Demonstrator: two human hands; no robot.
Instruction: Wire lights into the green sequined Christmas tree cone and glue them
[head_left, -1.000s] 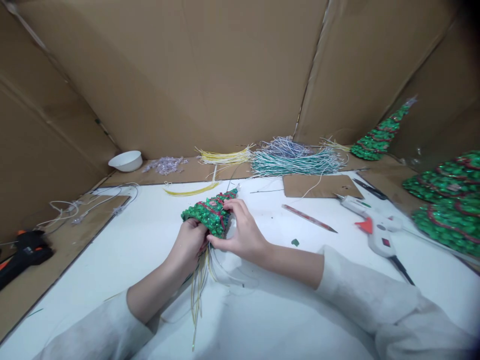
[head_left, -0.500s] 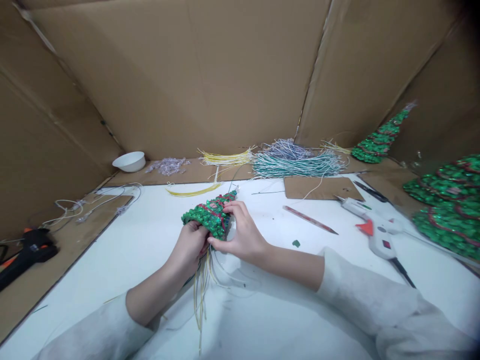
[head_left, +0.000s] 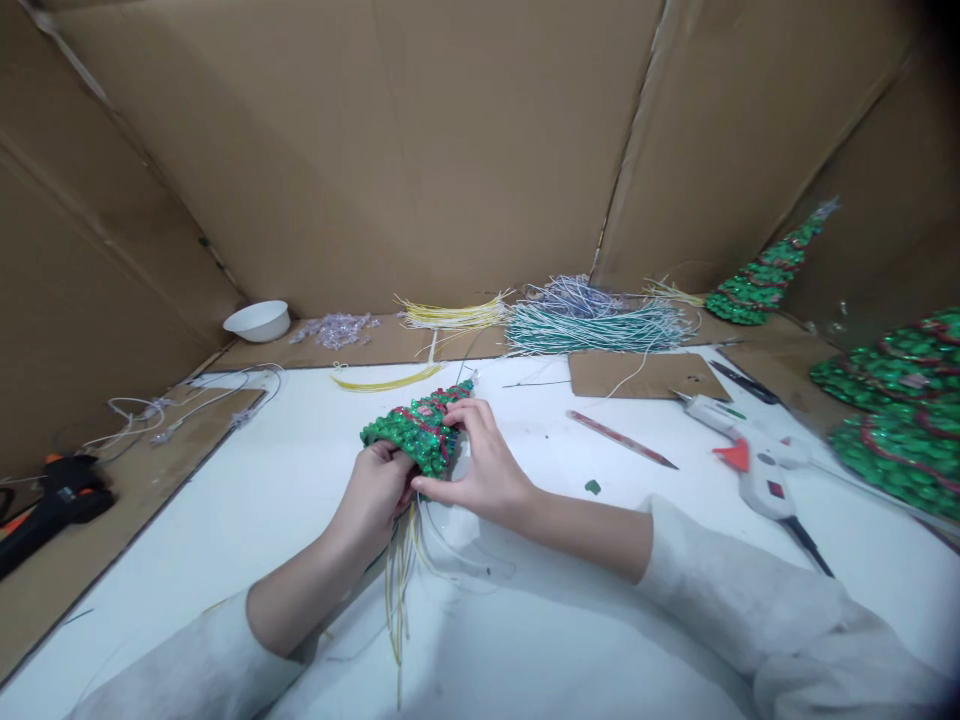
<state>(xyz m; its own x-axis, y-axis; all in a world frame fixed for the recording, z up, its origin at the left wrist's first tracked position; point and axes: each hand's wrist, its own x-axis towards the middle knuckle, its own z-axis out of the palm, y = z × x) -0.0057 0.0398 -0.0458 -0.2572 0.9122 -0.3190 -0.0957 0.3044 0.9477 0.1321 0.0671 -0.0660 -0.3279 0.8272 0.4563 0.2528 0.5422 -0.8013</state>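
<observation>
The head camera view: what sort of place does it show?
Probably a craft workplace: a white glue gun at the right, wires along the back, and a small decorated tree held in the middle.

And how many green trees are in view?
4: the held tree, the back-right tree, and an upper tree and lower tree overlapping at the right edge, both cut off. More may be hidden.

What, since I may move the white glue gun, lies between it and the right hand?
The head view shows a pointed stick, a green scrap and a dark speck between the right hand and the white glue gun.
</observation>
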